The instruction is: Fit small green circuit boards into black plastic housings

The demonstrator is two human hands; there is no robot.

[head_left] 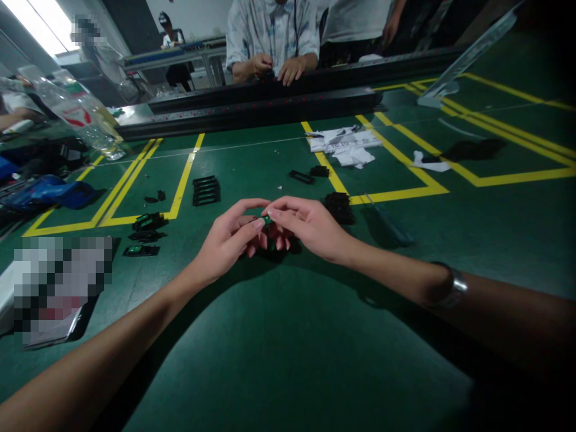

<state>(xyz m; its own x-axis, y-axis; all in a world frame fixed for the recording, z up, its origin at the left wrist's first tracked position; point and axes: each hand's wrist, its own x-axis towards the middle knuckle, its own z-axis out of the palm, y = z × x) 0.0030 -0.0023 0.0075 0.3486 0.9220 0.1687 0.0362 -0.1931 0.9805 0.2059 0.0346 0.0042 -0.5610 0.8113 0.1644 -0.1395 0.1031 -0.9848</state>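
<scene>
My left hand and my right hand meet over the middle of the green table. Both pinch one small green part between thumbs and fingertips. Under the hands lies a dark black piece, partly hidden by my fingers. A stack of black plastic parts sits just right of my right hand. My right wrist wears a metal watch.
Black strips lie inside yellow floor-tape lines. Small green-and-black parts rest at left, with a plastic bottle behind them. White papers lie further back. A person across a black rail works with both hands.
</scene>
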